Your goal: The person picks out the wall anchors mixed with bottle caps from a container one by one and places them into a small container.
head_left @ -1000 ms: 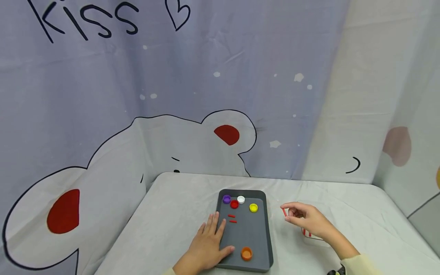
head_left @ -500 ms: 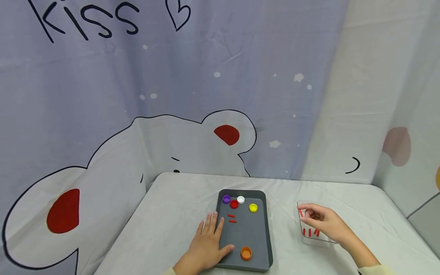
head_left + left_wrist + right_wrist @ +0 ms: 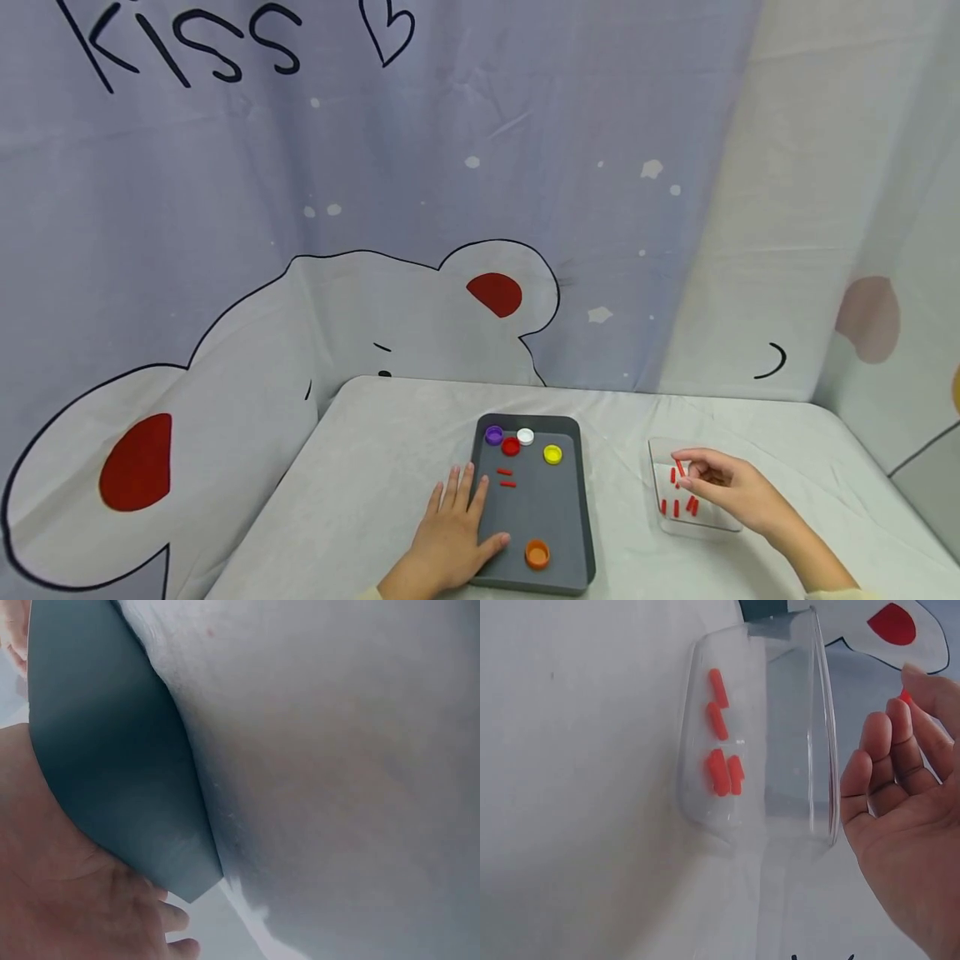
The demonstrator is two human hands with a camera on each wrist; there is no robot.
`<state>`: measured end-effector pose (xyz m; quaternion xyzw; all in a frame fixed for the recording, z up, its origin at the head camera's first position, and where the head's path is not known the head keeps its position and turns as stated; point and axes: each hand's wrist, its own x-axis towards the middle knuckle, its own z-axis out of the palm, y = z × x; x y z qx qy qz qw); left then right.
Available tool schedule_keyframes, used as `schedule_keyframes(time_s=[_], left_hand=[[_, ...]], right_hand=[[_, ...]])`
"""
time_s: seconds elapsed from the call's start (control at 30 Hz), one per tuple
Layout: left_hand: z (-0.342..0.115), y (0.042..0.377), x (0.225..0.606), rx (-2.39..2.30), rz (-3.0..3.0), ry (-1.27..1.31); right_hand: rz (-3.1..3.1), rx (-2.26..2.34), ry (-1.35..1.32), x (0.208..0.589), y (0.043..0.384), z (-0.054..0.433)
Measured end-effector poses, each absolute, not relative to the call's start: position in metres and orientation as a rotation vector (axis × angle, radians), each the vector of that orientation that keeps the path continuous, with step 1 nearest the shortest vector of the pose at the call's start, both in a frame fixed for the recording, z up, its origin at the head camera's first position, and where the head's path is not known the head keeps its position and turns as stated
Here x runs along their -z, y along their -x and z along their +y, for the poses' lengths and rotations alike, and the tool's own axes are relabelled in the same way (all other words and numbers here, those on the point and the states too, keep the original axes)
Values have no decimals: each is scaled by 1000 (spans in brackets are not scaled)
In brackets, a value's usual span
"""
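Note:
Between thumb and fingertips my right hand [image 3: 731, 487] pinches a small red stick [image 3: 680, 468], held over a clear plastic box [image 3: 720, 524]. Several more red sticks [image 3: 717, 720] lie on the box floor; the right wrist view shows them through the wall. With its fingers spread, my left hand [image 3: 450, 533] rests on the left rim of a grey tray [image 3: 555, 517]. Two red sticks [image 3: 507, 484] lie on that tray, below a purple cap [image 3: 494, 435], a red cap [image 3: 511, 447], a white cap [image 3: 525, 436] and a yellow cap [image 3: 552, 454]. An orange cap [image 3: 537, 554] sits near the tray's front.
A white cloth [image 3: 397, 450] covers the table under tray and box. Behind it hangs a printed curtain [image 3: 450, 167] with a bear drawing. A strip of cloth separates the tray from the box.
My right hand has moved right, from beside the box to over it, still pinching a red stick. More sticks in the box now show. My left hand has stayed on the tray.

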<state>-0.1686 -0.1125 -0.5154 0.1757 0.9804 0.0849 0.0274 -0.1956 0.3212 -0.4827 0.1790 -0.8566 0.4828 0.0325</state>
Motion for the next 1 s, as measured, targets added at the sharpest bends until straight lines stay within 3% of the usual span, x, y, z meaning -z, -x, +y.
schedule_keyframes(time_s=[1.0], left_hand=[[-113, 167, 514, -259, 3040, -569]], right_hand=[[-2664, -1283, -651, 491, 204, 326]])
